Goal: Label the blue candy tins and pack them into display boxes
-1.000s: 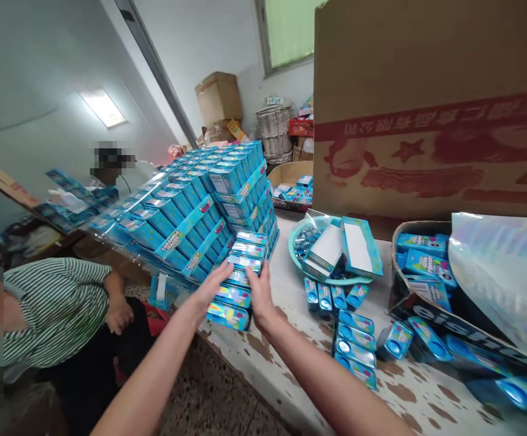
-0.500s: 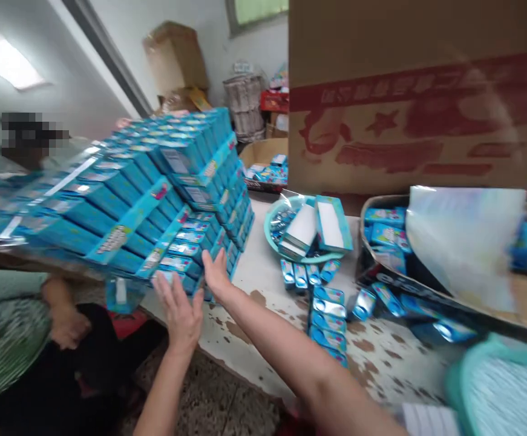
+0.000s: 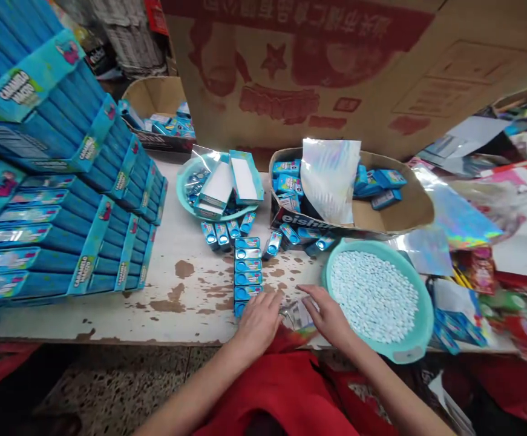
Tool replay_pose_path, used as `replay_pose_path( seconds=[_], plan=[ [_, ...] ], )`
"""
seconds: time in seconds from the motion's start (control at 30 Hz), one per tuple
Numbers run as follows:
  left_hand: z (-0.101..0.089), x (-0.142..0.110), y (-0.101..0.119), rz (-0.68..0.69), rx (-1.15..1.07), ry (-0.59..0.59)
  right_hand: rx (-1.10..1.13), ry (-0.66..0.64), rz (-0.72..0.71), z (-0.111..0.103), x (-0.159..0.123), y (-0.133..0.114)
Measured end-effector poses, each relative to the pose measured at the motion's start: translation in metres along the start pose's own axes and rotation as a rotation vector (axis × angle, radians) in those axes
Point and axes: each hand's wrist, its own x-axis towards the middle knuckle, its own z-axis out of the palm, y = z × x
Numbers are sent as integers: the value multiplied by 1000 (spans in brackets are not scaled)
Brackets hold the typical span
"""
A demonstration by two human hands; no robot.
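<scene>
My left hand (image 3: 259, 321) lies with fingers stretched out at the near end of a row of small blue boxes (image 3: 247, 264), touching or almost touching the lowest ones. My right hand (image 3: 328, 312) hovers beside the rim of a turquoise basin (image 3: 422, 324), thumb and forefinger apart and nothing held between them. Small pale pieces (image 3: 374, 297) fill that basin. A clear, shiny packet-like item (image 3: 297, 315) rests on the table between my hands; its exact kind cannot be made out.
Tall stacks of blue display cartons (image 3: 95, 151) stand at left. Behind are a bowl (image 3: 184, 197) with white-backed blue trays and an open carton (image 3: 408, 224) of small boxes. A large cardboard box (image 3: 290, 72) blocks the back. Plastic wrappers (image 3: 454, 200) clutter the right.
Both hands have left the stacked blue cartons at left and come back to the table's front edge near the row of boxes. The view has turned right and downward.
</scene>
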Motion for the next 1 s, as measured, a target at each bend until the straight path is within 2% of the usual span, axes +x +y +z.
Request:
replay_pose_path(
  seconds=[0.07,0.17,0.33,0.43,0.53,0.6,0.73,0.8,0.87,0.93,1.0],
  plan=[
    [8,19,8,-15,128,-114,-120,74,-45,12,-17,10],
    [17,35,15,-5,207,-248,-277,174,-113,30,-35,17],
    [24,41,16,-32,203,-294,-526,158,-209,57,-55,23],
    [26,43,15,-55,208,-321,-592,158,-228,62,-67,21],
    [32,46,13,-62,201,-328,-559,205,-255,47,-73,11],
    [36,46,11,-59,165,-317,-510,207,-237,25,-71,1],
    [38,44,7,-60,96,-300,-372,185,-89,-25,-53,-23],
    [35,41,7,-95,-44,-223,-248,202,-7,-43,-42,-32],
    [29,38,11,-131,-396,-86,-114,191,65,-51,-31,-39],
    [22,35,15,-140,-810,5,3,160,128,-50,-20,-43],
    [15,32,16,-167,-1032,-11,111,128,193,-41,-9,-44]
  ],
)
